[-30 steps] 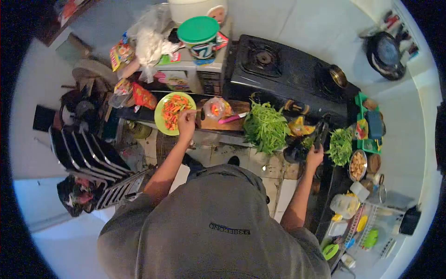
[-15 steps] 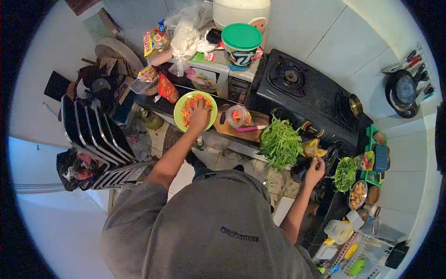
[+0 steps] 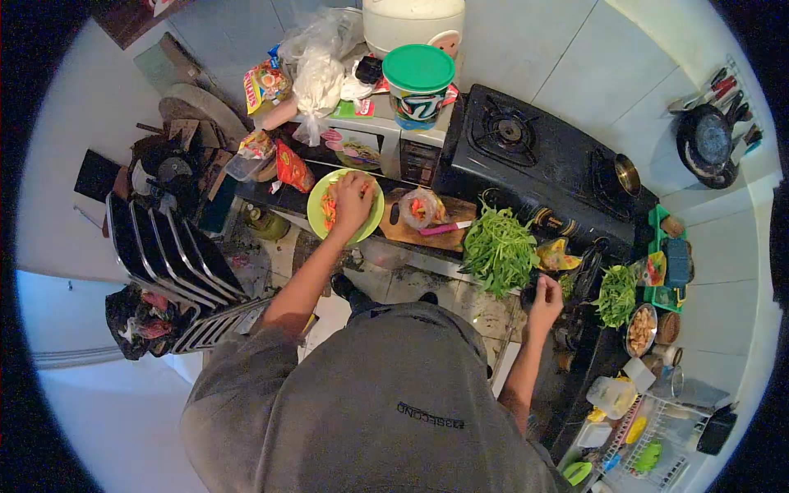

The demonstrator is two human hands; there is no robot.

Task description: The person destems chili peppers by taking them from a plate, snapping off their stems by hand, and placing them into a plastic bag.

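My left hand [image 3: 354,204] is over a lime-green bowl [image 3: 316,215] of orange carrot pieces [image 3: 329,209]. Its fingers are curled in, with orange pieces at the fingertips. My right hand [image 3: 546,301] is held in front of the counter, thumb and finger pinched together; anything between them is too small to make out. Just beyond it lies a yellow food packet [image 3: 557,255]. To its left is a heap of leafy greens [image 3: 500,251]. Between the bowl and the greens, a pink-handled knife [image 3: 440,229] and a plastic bag of carrot pieces [image 3: 422,209] rest on a wooden cutting board [image 3: 403,232].
A black gas stove [image 3: 534,152] stands behind the greens. A green-lidded tub [image 3: 419,86] and a rice cooker [image 3: 413,29] are at the back. More greens [image 3: 615,296], a bowl of brown chunks [image 3: 640,330] and a dish rack [image 3: 666,448] line the right; stacked chairs [image 3: 168,255] stand left.
My left hand has lifted slightly, its fingers drawing together from spread on the carrots. My right hand has come away from the yellow packet, a little toward me. The view has shifted slightly.
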